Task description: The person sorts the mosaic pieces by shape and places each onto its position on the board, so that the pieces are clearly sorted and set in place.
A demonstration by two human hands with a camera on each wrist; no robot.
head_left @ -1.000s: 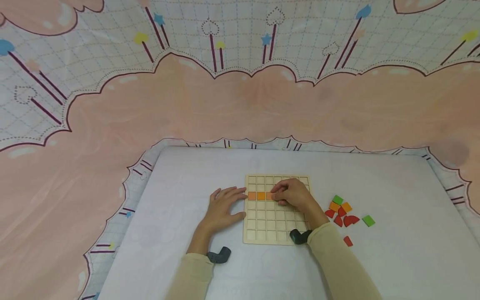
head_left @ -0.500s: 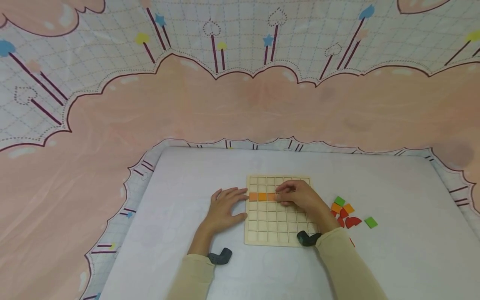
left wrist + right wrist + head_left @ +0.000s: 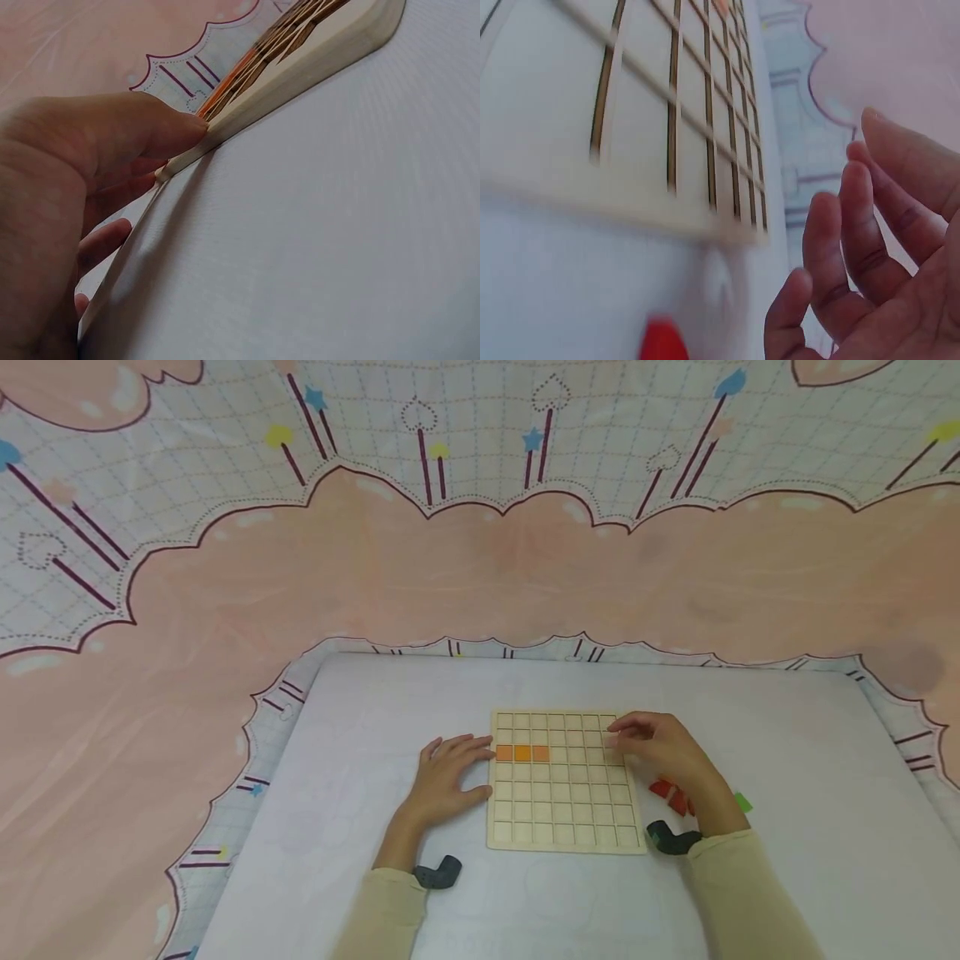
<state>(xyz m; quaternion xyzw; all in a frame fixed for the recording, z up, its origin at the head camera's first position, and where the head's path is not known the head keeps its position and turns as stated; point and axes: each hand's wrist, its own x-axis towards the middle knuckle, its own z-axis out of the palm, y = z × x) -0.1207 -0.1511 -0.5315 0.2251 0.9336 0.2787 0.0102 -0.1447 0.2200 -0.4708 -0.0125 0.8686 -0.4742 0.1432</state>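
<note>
Right hand [image 3: 660, 747] hovers over the right edge of the wooden grid board [image 3: 562, 810], fingers loosely spread, holding nothing. Loose red pieces [image 3: 670, 793] lie on the counter [image 3: 810, 793] just beside it, to its right. Left hand [image 3: 448, 772] lies flat, fingertips pressing the board's left edge; orange tiles [image 3: 522, 753] sit nearby.

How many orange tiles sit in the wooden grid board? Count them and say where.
3: the orange tiles lie side by side in the wooden grid board's third row from the far edge, leftmost cells. Others may be hidden beneath the right hand.
</note>
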